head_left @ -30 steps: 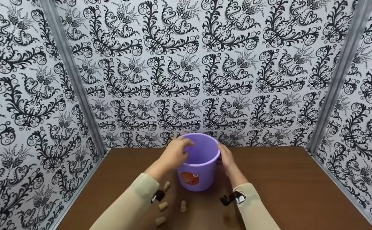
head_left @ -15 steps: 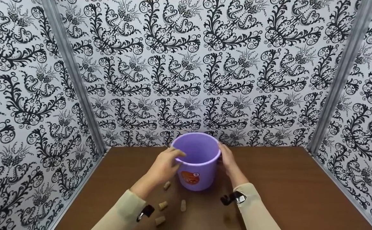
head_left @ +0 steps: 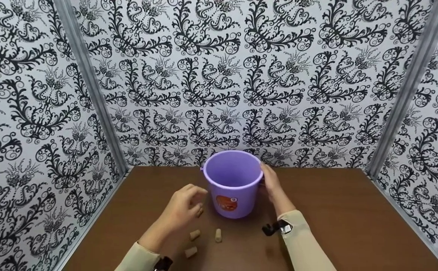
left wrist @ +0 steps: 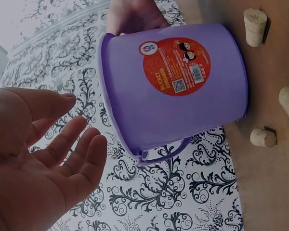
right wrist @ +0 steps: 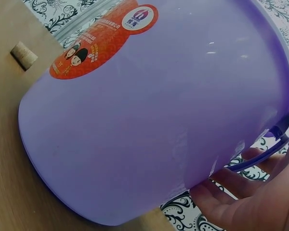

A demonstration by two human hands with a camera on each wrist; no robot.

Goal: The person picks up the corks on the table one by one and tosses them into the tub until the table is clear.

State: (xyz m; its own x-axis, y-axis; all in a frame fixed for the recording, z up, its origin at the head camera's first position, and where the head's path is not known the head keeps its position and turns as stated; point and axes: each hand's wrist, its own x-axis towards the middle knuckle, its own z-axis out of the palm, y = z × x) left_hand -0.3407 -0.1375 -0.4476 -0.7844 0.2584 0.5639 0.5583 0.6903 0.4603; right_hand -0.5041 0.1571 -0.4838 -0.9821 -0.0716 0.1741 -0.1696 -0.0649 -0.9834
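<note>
A purple bucket with a round red label stands upright on the brown table. My right hand holds it at the right rim; in the right wrist view its fingers lie against the outer wall by the thin purple handle. My left hand hovers left of the bucket, apart from it. In the left wrist view its palm and loosely bent fingers hold nothing. Beneath and beside that hand lie several cork stoppers, among them one cork and another cork in front of the bucket.
Walls with a black-and-white scroll pattern enclose the table at the back and both sides. Grey metal posts mark the corners. Each sleeve carries a small black wrist camera.
My left hand has drawn back from over the bucket's left rim, down and to the left toward the corks. My right hand stays at the bucket's rim. The head view has tilted slightly downward.
</note>
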